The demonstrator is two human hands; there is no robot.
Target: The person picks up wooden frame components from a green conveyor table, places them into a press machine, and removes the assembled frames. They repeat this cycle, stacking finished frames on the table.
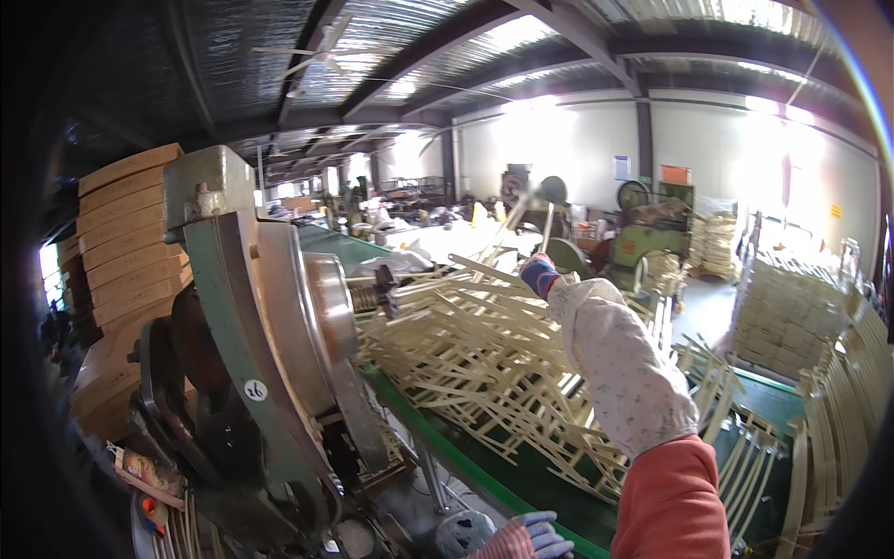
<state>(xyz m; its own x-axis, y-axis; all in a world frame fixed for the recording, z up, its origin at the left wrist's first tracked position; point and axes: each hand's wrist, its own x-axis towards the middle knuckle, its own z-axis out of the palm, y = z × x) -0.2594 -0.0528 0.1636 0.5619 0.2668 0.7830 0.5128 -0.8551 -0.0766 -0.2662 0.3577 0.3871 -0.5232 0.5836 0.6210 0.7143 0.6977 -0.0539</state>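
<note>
My right hand [538, 276], in a dark blue and red glove, reaches far out over a heap of pale thin slats [475, 335]. Its fingers are closed around a few pale slats [548, 228], which stick up beyond it; how many is unclear. A patterned white oversleeve [619, 363] covers that forearm, above a coral sleeve. At the lower edge is my left hand [529, 538], in a striped glove with grey-blue fingers. Those fingers are stretched out, near the belt's green edge, with nothing seen in them. The heap lies on a dark green conveyor belt [577, 484].
A heavy green press machine [251, 345] with a steel wheel stands close on the left, brown cartons [130, 242] stacked behind it. Bundled slats [792, 307] are piled at the right. Other machines [643, 247] stand farther back. A round grey object [464, 533] sits beside my left hand.
</note>
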